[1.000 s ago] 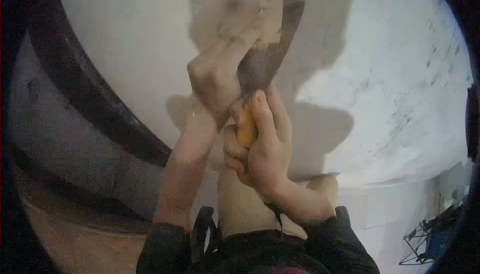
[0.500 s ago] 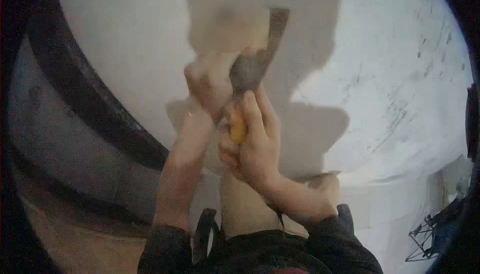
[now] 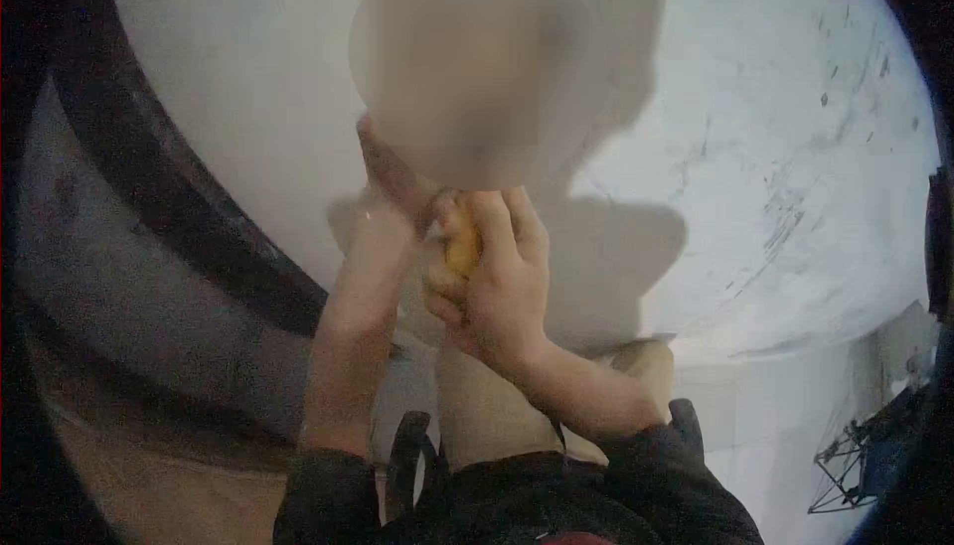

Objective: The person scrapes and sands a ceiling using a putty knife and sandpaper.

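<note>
My right hand [image 3: 505, 282] is closed around a small yellow object [image 3: 461, 250], which looks like a handle but is mostly covered by the fingers. My left hand [image 3: 390, 169] is just beyond and to the left, turned inward, close to the right fingertips. A hazy blurred patch covers its fingers and whatever lies past them, so what it grips is hidden. Both hands are over a pale, smooth surface [image 3: 238, 78], in front of my legs.
Dark scuffs [image 3: 785, 222] mark the pale surface on the right. A dark curved band [image 3: 189, 192] borders it on the left. A black wire frame [image 3: 843, 470] stands at lower right. My knees [image 3: 492, 411] are beneath my forearms. Shadows fall across the middle.
The dark strip seen beyond my hands earlier is now hidden by the blurred patch. My right hand has shifted slightly left and down, still around the yellow object.
</note>
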`<state>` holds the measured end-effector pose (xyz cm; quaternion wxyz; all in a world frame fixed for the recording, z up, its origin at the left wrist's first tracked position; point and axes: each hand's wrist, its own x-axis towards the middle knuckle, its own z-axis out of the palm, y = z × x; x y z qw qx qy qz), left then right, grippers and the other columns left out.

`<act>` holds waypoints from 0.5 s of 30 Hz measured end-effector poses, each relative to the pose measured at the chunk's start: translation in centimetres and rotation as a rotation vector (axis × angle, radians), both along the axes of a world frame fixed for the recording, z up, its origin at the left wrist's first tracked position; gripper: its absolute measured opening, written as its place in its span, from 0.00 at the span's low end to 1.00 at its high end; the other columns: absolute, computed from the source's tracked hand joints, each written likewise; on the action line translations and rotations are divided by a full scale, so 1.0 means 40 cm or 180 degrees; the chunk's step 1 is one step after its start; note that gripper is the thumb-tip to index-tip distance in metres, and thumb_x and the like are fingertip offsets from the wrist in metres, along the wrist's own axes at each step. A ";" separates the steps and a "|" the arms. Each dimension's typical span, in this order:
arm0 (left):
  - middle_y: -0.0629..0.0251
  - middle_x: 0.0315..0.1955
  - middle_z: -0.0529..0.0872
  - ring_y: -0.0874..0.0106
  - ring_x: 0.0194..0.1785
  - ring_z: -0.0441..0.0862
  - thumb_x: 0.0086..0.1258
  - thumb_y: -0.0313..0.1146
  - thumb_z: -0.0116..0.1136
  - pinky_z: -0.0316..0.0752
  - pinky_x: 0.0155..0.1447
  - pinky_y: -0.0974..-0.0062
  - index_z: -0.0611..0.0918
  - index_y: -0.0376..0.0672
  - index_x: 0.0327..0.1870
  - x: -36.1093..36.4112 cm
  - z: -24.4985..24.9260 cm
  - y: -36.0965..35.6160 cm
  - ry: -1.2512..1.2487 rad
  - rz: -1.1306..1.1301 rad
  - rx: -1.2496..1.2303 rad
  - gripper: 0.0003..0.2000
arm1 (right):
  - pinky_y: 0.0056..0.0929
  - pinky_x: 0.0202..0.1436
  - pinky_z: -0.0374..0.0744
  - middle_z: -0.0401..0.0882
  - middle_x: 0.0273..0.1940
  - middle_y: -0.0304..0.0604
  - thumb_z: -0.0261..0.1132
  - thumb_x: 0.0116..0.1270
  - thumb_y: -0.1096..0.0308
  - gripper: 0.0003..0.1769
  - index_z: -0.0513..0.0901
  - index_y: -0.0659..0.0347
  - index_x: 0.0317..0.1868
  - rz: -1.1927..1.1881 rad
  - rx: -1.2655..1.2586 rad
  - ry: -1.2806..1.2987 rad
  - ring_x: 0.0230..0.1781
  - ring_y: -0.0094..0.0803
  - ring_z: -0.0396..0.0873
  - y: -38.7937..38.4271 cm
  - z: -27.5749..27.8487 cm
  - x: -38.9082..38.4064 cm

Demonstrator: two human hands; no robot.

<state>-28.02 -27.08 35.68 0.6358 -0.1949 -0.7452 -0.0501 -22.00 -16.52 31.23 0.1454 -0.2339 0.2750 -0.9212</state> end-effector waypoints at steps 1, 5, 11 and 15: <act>0.61 0.48 0.84 0.65 0.53 0.81 0.56 0.27 0.61 0.79 0.53 0.72 0.84 0.47 0.47 -0.001 0.009 -0.001 0.0001 -0.0047 0.0057 0.15 | 0.16 0.06 0.56 0.67 0.27 0.34 0.46 0.75 0.59 0.15 0.66 0.55 0.56 0.0185 -0.0096 -0.0071 0.09 0.16 0.60 0.008 -0.005 -0.001; 0.64 0.46 0.85 0.66 0.51 0.82 0.58 0.29 0.61 0.80 0.50 0.71 0.84 0.48 0.46 0.003 0.043 -0.008 0.0116 -0.0164 0.0038 0.13 | 0.16 0.06 0.57 0.67 0.28 0.34 0.47 0.75 0.57 0.15 0.66 0.56 0.53 0.0033 0.0013 0.0063 0.09 0.17 0.60 -0.007 0.043 0.003; 0.64 0.46 0.85 0.66 0.49 0.83 0.59 0.32 0.61 0.81 0.49 0.72 0.84 0.48 0.46 -0.005 0.026 -0.033 0.0094 0.0109 -0.0059 0.13 | 0.16 0.06 0.56 0.67 0.28 0.35 0.47 0.75 0.58 0.14 0.66 0.54 0.55 -0.0135 0.0057 0.0044 0.09 0.17 0.60 -0.024 0.047 0.000; 0.65 0.47 0.85 0.69 0.47 0.84 0.59 0.30 0.59 0.80 0.48 0.74 0.84 0.49 0.45 -0.001 0.070 -0.022 0.0299 -0.0154 -0.0077 0.12 | 0.16 0.07 0.56 0.68 0.28 0.34 0.47 0.75 0.58 0.12 0.67 0.54 0.51 0.0040 -0.0245 -0.0055 0.09 0.17 0.60 -0.028 0.060 0.014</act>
